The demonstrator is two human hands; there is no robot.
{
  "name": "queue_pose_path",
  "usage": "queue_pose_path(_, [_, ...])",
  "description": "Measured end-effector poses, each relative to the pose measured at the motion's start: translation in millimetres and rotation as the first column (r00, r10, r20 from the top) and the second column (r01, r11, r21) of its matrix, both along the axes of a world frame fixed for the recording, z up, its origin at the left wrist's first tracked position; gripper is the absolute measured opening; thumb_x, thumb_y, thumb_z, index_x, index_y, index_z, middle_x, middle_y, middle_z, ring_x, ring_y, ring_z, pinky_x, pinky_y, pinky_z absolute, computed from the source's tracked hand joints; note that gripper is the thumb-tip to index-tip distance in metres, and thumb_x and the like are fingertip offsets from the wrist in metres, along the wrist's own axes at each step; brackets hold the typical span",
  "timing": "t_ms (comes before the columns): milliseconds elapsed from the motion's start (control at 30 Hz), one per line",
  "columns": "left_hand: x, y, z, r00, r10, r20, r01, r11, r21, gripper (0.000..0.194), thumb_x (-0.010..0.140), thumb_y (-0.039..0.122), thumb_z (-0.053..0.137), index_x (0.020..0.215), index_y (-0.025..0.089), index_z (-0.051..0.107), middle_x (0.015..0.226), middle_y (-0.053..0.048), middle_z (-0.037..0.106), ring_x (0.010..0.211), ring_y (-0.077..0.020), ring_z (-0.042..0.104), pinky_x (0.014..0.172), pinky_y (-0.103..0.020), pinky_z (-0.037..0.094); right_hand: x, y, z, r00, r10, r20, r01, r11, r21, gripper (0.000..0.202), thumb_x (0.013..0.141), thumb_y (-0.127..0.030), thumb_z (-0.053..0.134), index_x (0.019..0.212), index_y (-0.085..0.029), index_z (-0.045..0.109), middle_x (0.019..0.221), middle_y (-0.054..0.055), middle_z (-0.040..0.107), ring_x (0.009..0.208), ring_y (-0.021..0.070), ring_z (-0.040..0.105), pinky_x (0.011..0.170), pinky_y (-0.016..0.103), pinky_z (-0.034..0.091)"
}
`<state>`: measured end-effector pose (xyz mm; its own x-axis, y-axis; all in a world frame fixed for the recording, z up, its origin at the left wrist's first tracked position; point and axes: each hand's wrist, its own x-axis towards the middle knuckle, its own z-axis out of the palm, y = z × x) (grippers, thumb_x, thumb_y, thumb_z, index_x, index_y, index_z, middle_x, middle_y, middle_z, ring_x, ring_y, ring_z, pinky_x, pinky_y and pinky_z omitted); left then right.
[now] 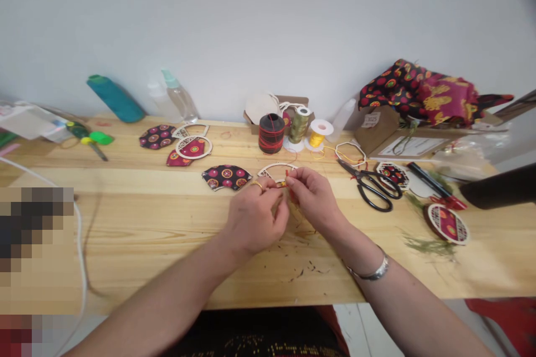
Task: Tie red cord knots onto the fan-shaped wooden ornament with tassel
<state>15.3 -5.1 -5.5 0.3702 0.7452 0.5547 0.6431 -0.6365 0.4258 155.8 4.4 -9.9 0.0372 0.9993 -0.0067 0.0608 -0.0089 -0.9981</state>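
My left hand (257, 215) and my right hand (312, 195) meet at the middle of the table, fingertips nearly touching. Between them is a short bit of red and yellow cord (287, 174), pinched by both; its finer details are too small to make out. Just behind the fingers lies a pale fan-shaped wooden frame (272, 168), partly covered by my hands. A dark patterned fabric fan piece (226, 177) rests left of my left hand. Black-handled scissors (374, 189) lie open to the right of my right hand.
Toward the wall stand a black-and-red thread spool (271, 136), a green spool (298, 125) and a yellow spool (320, 135). A cardboard box (402, 136) with patterned cloth is at back right. A round ornament (447, 224) and a black cylinder (500, 187) lie right. Wooden frames (194, 146) sit left.
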Motion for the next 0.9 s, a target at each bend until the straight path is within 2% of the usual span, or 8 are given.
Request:
queue_pose_path(67, [-0.6,0.6,5.6,0.988,0.135,0.079,-0.125,0.985,-0.119,0.015,0.079,0.019,0.054,0.077,0.012,0.068,0.1,-0.016,0.067,0.071,-0.0194,0.063,0.068,-0.036,0.05,1.2,0.1,2.6,0.999,-0.007,0.034,0.007,1.0,0.009,0.014,0.077,-0.031,0.057,0.071,-0.019,0.052,0.055,-0.005,0.049,0.048,0.0098,0.041,0.048,0.023,0.034])
queue_pose_path(133, [-0.8,2.2,12.2,0.944,0.242,0.223,-0.14,0.91,-0.391,0.017,0.08,0.022,0.055,0.087,0.013,0.067,0.095,-0.012,0.068,0.051,-0.0113,0.056,0.055,-0.03,0.047,2.5,-0.3,4.5,0.994,-0.025,0.11,0.019,0.998,0.053,0.012,0.078,-0.029,0.055,0.072,-0.02,0.053,0.058,-0.003,0.052,0.051,0.0108,0.045,0.049,0.024,0.036])
queue_pose_path(233, [-0.1,4.9,21.3,0.864,0.291,0.412,0.143,0.641,-0.754,0.037,0.078,0.025,0.059,0.114,0.014,0.062,0.071,-0.004,0.069,0.042,-0.0091,0.05,0.043,-0.023,0.038,3.4,-2.4,6.5,0.967,-0.043,0.252,0.011,0.992,0.126,0.009,0.081,-0.026,0.053,0.074,-0.02,0.053,0.065,0.0,0.058,0.059,0.0133,0.051,0.053,0.025,0.038])
queue_pose_path(300, [1.2,5.8,25.1,0.797,0.328,0.508,0.262,0.569,-0.779,0.046,0.074,0.021,0.062,0.12,0.015,0.058,0.094,-0.008,0.071,0.046,-0.0075,0.054,0.043,-0.022,0.038,3.1,-4.4,8.0,0.946,-0.041,0.32,-0.007,0.989,0.149,0.009,0.082,-0.024,0.051,0.075,-0.02,0.053,0.069,0.001,0.061,0.063,0.0144,0.054,0.057,0.026,0.04])
queue_pose_path(433, [5.2,6.2,25.5,0.699,0.394,0.597,0.308,0.588,-0.748,0.055,0.07,0.015,0.063,0.124,0.016,0.052,0.132,-0.016,0.055,0.048,-0.0051,0.058,0.039,-0.021,0.036,1.8,-6.7,10.3,0.924,-0.047,0.379,-0.021,0.985,0.173,0.008,0.082,-0.021,0.05,0.075,-0.02,0.054,0.071,0.001,0.063,0.065,0.0146,0.055,0.062,0.027,0.042])
queue_pose_path(567, [7.1,6.5,21.0,0.726,0.394,0.564,0.328,0.522,-0.787,0.044,0.072,0.012,0.061,0.116,0.012,0.059,0.109,-0.012,0.069,0.065,-0.0136,0.067,0.042,-0.02,0.041,-0.1,-6.9,10.5,0.939,-0.034,0.342,-0.015,0.99,0.139,0.009,0.082,-0.021,0.051,0.074,-0.02,0.054,0.069,0.0,0.062,0.063,0.0139,0.056,0.059,0.026,0.043])
queue_pose_path(700, [4.4,7.0,20.0,0.796,0.288,0.533,0.29,0.591,-0.753,0.019,0.075,0.016,0.062,0.091,0.016,0.073,0.079,-0.004,0.074,0.072,-0.0157,0.068,0.054,-0.022,0.048,-1.6,-7.7,11.4,0.961,-0.011,0.277,-0.02,0.994,0.11,0.007,0.082,-0.021,0.051,0.076,-0.02,0.054,0.069,0.0,0.062,0.061,0.0131,0.056,0.057,0.025,0.045])
queue_pose_path(900, [1.2,8.4,23.7,0.842,0.253,0.477,0.209,0.661,-0.72,0.011,0.073,0.017,0.065,0.075,0.019,0.075,0.06,0.001,0.069,0.057,-0.0119,0.06,0.059,-0.024,0.048,0.0,-7.3,10.9,0.956,-0.015,0.293,-0.024,0.991,0.129,0.008,0.081,-0.023,0.053,0.075,-0.019,0.056,0.065,-0.001,0.061,0.06,0.0129,0.054,0.057,0.025,0.043])
